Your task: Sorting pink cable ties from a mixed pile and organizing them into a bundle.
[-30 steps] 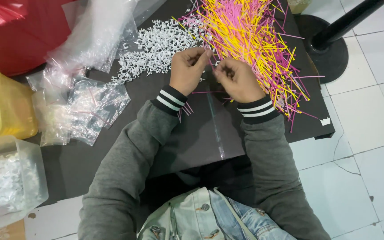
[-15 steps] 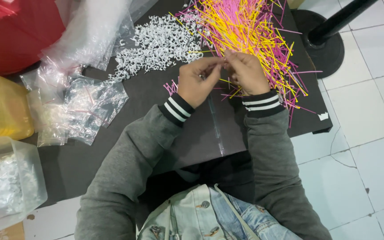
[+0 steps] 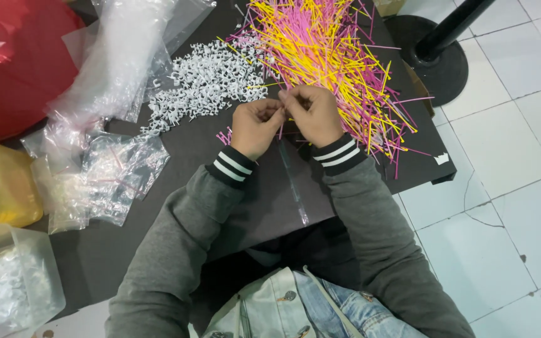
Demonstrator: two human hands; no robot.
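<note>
My left hand and my right hand meet fingertip to fingertip over the black table, pinching thin pink sticks between them. A big heap of pink and yellow sticks lies just beyond my right hand. A pile of small white plastic clips sits beyond my left hand. A few pink sticks lie beside my left wrist. A clear narrow plastic bag lies flat on the table under my wrists.
Clear bags filled with packed pieces lie at the left, with crumpled plastic sheeting behind them. A yellow tub, a clear tub of clips and a red bag stand farther left. A black stand base is on the tiled floor.
My hands have closed together and shifted slightly toward me from the stick heap, fingertips now touching over the pink sticks. The view has drifted a little.
</note>
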